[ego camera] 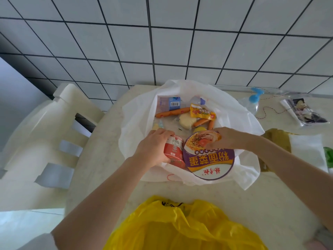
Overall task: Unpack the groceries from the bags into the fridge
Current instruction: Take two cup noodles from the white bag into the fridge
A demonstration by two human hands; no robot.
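Head view: your left hand (153,147) wraps its fingers round a red cup (174,150) at the near edge of the open white plastic bag (137,112). Your right hand (225,138) pinches the far rim of a purple-lidded instant noodle bowl (210,159), which touches the cup's right side. Deeper in the bag lie sausages (173,112), a yellow snack packet (201,112) and a blue box (173,102). The bag sits on the pale table (252,204); a yellow bag (180,228) lies nearer you.
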